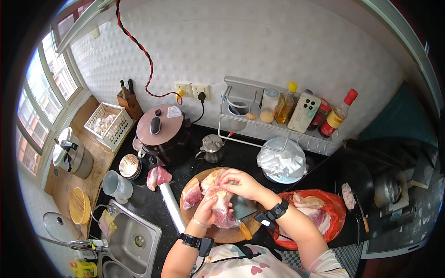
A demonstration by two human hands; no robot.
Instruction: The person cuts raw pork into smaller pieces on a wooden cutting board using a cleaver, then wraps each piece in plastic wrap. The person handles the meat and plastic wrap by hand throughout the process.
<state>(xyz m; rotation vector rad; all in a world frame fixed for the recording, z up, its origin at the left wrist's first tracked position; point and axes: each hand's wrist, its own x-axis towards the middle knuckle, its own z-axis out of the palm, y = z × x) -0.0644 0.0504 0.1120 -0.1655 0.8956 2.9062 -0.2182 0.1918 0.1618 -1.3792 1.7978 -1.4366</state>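
Note:
My left hand [207, 208] grips a piece of raw meat [223, 215] with pale fat over a round wooden chopping board [255, 227]. My right hand [241, 183] pinches the upper part of this piece; the fingers partly hide what they hold. A cleaver [245, 207] with a wooden handle lies on the board, right of the meat. Beside my left hand is a red and white chunk of meat [192, 197], and a yellowish, fatty piece [210, 179] rests behind it. Another chunk of meat [160, 176] sits on the black counter, off the board.
A plastic-wrap roll [172, 205] lies left of the board, near the steel sink [155, 239]. On the right stands a red plastic bag [337, 205] with raw meat. Behind are an electric pressure cooker [163, 149], a metal pot [212, 153], a foil-like-covered bowl [281, 160] and a bottle rack [240, 121].

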